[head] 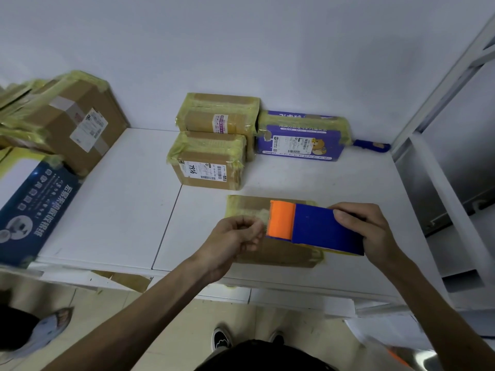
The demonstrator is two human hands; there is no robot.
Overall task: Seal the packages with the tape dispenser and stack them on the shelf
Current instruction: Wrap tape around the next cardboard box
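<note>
A flat cardboard package [278,254] with yellowish tape on its edges lies near the front of the white shelf [120,210]. Over it my right hand [367,231] grips a blue tape dispenser [318,228] with an orange front. My left hand [235,239] is just left of the orange end, fingers curled, pinching the clear tape end. Taped packages stand behind: a small brown box [209,162], another brown box [219,113] behind it, and a purple box [302,136].
At the left are a large brown carton [77,124] and a blue-and-white box [29,207]. A blue handle [372,146] lies by the wall. A metal shelf upright [442,97] rises on the right. Someone's shoe [45,330] is on the floor at left.
</note>
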